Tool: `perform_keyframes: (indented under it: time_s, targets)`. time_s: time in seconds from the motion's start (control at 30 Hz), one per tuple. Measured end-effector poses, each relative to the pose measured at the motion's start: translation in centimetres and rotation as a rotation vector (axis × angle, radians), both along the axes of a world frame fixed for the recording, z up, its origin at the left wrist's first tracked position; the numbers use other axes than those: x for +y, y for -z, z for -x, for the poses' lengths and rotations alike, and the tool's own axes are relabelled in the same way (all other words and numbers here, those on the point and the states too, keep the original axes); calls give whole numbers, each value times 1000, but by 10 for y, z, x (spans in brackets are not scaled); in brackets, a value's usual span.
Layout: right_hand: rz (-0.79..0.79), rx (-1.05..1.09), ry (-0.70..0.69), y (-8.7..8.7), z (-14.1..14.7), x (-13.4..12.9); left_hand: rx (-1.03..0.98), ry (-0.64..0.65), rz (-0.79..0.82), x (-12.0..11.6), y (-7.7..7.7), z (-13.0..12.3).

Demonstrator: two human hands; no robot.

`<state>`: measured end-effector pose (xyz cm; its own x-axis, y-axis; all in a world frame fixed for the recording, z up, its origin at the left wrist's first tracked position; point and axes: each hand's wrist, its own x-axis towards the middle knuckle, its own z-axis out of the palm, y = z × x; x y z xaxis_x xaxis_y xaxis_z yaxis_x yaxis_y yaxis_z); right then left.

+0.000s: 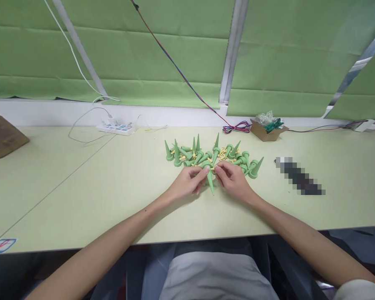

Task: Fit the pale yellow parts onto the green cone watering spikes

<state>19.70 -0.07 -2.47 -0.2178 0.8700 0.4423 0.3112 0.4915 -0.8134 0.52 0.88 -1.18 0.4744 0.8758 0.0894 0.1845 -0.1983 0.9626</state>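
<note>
My left hand [187,182] is closed around a green plastic spike [210,182], whose pointed end aims down toward me. Close by on the right, my right hand [233,179] pinches a small yellow plastic piece [213,168] against the spike's side near its wide collar. The fingers partly cover where the two meet, so I cannot tell how far the piece goes in. Just beyond my hands lies a loose pile of similar green spikes [176,156], some standing, some on their sides. Small yellow pieces [226,152] are scattered among them.
A small cardboard box [266,134] with clear plastic and green material stands behind, beside coiled wires [237,127]. A white power strip [118,128] lies back left, a brown paper bag [4,137] far left. A blurred dark object [300,177] rests on the right.
</note>
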Motion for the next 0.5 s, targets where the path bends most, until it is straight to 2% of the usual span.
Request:
perform_keyframes:
  time_s: [0.13,0.33,0.5]
  targets:
    - [18,-24,-4,0,-1,0,39,-31,-77,-3,-1,1]
    - [16,-61,-3,0,-1,0,99,-84,-278,-1,-1,1]
    - [45,-18,-30,1,0,1,113,-87,-337,0,-1,1]
